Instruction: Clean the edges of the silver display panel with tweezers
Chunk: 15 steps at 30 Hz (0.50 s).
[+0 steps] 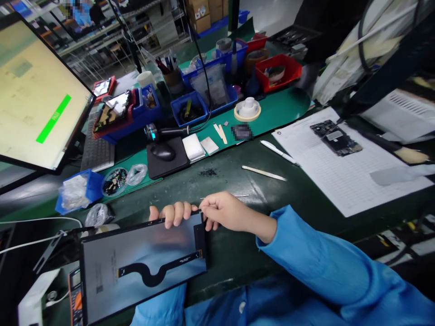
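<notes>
Head camera: one screen panel (146,249), with a single black ribbon cable (151,280) across its back, is held tilted over the dark green desk (238,253). Fingers of my left hand (175,213) are clamped over its far edge; my right hand (220,210) is bent at its upper right corner, and I cannot tell whether it grips. Beyond lie one white pen (278,152), one pale stick (264,173) and two short pale strips (220,133). Left, one blue bin (97,183) contains clear plastic (74,190); beside it, one round dish (117,194) holds many small parts (114,181). Farther back, a red bin (285,82) holds a roll (276,74).
</notes>
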Motion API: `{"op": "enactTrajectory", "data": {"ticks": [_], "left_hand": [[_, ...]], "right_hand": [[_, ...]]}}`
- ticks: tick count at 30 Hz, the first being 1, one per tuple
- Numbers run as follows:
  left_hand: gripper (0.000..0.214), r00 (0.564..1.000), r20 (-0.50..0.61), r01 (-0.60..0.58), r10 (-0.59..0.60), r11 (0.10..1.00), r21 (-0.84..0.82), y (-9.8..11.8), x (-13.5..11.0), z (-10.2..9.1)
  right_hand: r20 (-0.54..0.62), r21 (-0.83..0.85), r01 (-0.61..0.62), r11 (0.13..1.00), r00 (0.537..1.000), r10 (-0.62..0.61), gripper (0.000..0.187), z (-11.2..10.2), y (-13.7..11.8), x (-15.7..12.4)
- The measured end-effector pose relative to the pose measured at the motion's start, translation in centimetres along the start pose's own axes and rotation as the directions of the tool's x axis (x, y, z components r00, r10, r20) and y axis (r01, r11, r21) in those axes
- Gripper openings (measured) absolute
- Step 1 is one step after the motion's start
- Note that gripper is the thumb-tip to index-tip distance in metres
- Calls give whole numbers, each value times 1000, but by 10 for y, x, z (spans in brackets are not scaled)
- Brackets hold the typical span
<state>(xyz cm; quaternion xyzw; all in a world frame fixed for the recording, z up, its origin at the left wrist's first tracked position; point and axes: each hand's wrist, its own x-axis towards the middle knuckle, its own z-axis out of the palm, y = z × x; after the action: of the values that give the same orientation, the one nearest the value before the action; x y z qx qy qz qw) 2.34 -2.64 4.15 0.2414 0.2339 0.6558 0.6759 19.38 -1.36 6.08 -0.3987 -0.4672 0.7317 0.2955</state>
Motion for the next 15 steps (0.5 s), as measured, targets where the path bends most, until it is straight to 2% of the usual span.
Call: {"op": "enactTrajectory", "data": {"ticks": [3, 5, 7, 9, 12, 15], "left_hand": [[69, 998, -11, -66, 66, 997, 29, -2, -2, 2], [68, 996, 66, -61, 61, 998, -4, -3, 0, -2], [68, 981, 188, -36, 37, 999, -9, -2, 3, -12], [68, 956, 291, -55, 37, 997, 51, -2, 8, -24], [70, 942, 336, -75, 19, 985, 153, 0, 13, -41], [71, 932, 363, -70, 1, 982, 177, 2, 15, -52]], "right_hand": [[20, 9, -41, 999, 999, 40, 10, -1, -1, 1], [32, 12, -43, 999, 999, 43, 8, -1, -1, 1], [44, 16, -40, 999, 998, 39, 8, -1, 0, 1], [43, 20, -48, 999, 998, 47, 10, 0, 2, 2], [12, 31, -64, 997, 998, 63, 13, 2, 6, 4], [-20, 61, -60, 996, 998, 61, 15, 5, 9, 6]]}}
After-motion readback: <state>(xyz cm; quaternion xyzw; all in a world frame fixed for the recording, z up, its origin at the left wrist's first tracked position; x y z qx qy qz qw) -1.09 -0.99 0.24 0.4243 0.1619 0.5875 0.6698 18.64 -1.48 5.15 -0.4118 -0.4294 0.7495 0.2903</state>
